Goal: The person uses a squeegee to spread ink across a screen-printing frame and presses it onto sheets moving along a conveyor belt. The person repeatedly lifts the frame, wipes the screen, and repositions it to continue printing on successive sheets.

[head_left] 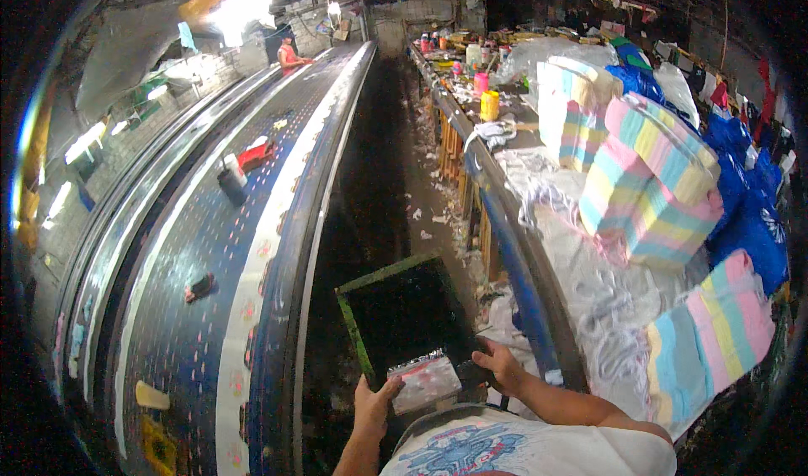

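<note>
A rectangular frame with worn green edges and a dark inner panel, like a printing screen, is held tilted in front of my body. My left hand is closed on its near left corner, with the thumb on top. Closed on the near right side is my right hand, beside a dark part of the frame. Between the hands, at the frame's near end, lies a whitish-pink, shiny patch; I cannot tell whether it is ink or a sheet.
At left runs a long dark printing table bearing a red-and-white item. A person in red stands far off. On the right table are pastel striped cloth stacks, ink pots and blue sacks. Scraps litter the aisle.
</note>
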A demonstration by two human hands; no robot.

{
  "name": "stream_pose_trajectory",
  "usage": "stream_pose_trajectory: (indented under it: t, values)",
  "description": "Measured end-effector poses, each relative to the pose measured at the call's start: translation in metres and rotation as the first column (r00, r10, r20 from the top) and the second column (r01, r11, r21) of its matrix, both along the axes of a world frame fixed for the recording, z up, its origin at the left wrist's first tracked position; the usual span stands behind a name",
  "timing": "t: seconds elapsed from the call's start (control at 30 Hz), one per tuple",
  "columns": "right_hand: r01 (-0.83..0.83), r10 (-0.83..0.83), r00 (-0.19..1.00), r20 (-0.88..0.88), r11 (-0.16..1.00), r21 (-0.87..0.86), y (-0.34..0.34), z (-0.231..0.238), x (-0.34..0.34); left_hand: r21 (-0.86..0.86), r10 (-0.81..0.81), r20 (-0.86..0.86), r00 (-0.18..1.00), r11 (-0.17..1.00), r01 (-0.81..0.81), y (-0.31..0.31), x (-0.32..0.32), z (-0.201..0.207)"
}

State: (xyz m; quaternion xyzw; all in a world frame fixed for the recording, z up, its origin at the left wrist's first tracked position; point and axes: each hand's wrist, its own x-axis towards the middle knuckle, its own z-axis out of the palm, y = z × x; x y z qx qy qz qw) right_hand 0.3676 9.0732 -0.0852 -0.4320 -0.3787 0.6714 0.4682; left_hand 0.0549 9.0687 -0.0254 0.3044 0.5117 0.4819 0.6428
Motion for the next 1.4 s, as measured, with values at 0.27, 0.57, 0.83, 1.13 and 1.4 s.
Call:
stream_pose_trajectory:
  t: [0.27, 0.57, 0.83, 1.13, 1.4]
  values:
    - [-0.024, 0.019, 0.998, 0.067, 0.997, 0.073, 0.196, 0.047, 0.010, -0.067, 0.150, 0.036, 0.988, 0.987, -0.148, 0.185, 0.028, 0.032]
    - [-0.122, 0.060, 0.974, 0.218, 0.951, 0.284, 0.458, 0.058, -0.014, -0.019, 0.350, 0.056, 0.935, 0.937, -0.350, 0.418, 0.013, 0.016]
    - [0.129, -0.194, 0.945, 0.263, 0.961, 0.246, 0.650, 0.096, 0.085, 0.148, 0.186, 0.237, 0.954, 0.963, -0.225, 0.659, 0.034, 0.032]
    - [0.534, -0.596, 0.790, 0.148, 0.786, 0.313, 0.836, 0.106, 0.192, 0.086, 0.135, 0.153, 0.979, 0.985, -0.149, 0.901, 0.114, 0.031]
    - [0.568, -0.608, 0.794, 0.014, 0.750, 0.338, 1.070, 0.123, 0.250, 0.080, 0.289, 0.085, 0.954, 0.952, -0.295, 1.069, 0.164, 0.034]
